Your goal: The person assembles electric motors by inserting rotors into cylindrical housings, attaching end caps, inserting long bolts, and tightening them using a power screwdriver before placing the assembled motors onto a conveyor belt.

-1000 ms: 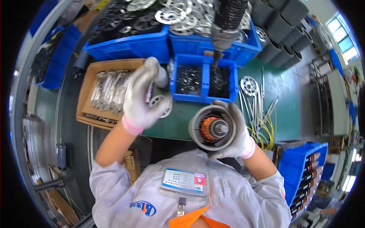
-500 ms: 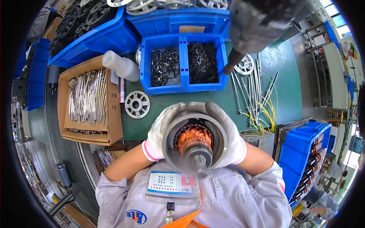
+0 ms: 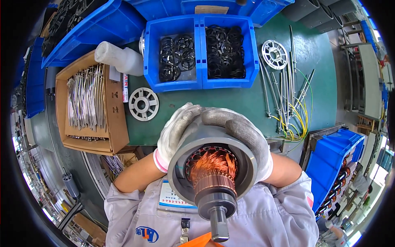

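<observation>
Between both gloved palms I hold a grey cylindrical motor housing (image 3: 205,134), its round opening tipped toward me. My left hand (image 3: 174,131) is wrapped around its left side, and my right hand (image 3: 240,126) grips the right side with fingers curled over the far end. Inside sits an armature (image 3: 214,183) with orange-copper windings and a ribbed copper commutator. Its steel shaft (image 3: 219,224) sticks out of the opening toward my chest. Both gloves are white with grey coated fingers. The far end of the housing is hidden by my fingers.
A blue two-part bin (image 3: 173,85) of black rings stands beyond my hands. Left are a carton (image 3: 118,117) of metal rods, a white bottle (image 3: 123,59) and a spoked disc (image 3: 143,104). Right lie another disc (image 3: 274,54), rods with yellow wires (image 3: 302,119) and a blue crate (image 3: 325,164) of armatures.
The housing has tilted, so its opening and the armature show more fully and the shaft, blurred before, is sharp. A dark tool-like object at the upper right has left the view.
</observation>
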### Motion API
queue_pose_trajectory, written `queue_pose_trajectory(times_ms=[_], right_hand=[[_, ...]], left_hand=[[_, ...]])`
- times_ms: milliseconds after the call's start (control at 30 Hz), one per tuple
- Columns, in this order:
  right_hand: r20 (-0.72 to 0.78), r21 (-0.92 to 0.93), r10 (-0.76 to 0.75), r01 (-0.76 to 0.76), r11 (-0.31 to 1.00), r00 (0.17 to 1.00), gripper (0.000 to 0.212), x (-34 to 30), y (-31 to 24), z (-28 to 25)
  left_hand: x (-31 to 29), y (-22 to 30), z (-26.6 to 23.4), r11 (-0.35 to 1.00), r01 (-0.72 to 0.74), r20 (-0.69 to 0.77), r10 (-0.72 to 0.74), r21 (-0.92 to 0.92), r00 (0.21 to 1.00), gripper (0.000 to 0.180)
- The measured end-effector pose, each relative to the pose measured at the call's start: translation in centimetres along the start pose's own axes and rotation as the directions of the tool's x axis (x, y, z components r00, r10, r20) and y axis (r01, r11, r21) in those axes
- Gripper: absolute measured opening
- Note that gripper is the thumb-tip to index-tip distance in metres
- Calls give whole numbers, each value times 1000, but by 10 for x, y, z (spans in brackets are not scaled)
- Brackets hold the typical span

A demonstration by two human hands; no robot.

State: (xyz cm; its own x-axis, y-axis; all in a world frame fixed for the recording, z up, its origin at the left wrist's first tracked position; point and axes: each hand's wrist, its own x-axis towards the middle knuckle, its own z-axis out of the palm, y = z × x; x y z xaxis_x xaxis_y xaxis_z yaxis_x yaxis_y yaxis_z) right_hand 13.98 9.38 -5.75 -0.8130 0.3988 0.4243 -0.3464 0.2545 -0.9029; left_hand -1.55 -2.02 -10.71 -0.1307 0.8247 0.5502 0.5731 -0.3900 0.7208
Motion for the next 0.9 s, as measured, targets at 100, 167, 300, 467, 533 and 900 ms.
queue_pose_trajectory(times_ms=[100, 167, 300, 467, 533, 900], right_hand=[[-5, -50, -38, 38, 998, 999, 89, 3, -2, 1], [-32, -62, -87, 85, 994, 996, 91, 0, 2, 4], [-137, 1, -168, 170, 985, 976, 96, 2, 1, 11], [-78, -33, 23, -25, 999, 997, 103, -2, -9, 9], [-158, -1, -39, 40, 999, 987, 106, -1, -7, 14], [-31, -927, -59, -7, 374, 998, 26, 80, 14, -68]], left_hand=[[0, 2, 0, 999, 25, 10, -25, 43, 1000, 53], [1, 4, 1, 996, 45, 19, -47, 78, 999, 53], [7, 10, -2, 977, 23, 107, -46, 211, 993, 55], [5, 5, 10, 985, -13, -5, 14, 170, 1000, 68], [-9, -8, 22, 999, -26, -144, 21, -34, 989, 78], [10, -7, 27, 969, 246, -57, -247, -20, 967, 94]])
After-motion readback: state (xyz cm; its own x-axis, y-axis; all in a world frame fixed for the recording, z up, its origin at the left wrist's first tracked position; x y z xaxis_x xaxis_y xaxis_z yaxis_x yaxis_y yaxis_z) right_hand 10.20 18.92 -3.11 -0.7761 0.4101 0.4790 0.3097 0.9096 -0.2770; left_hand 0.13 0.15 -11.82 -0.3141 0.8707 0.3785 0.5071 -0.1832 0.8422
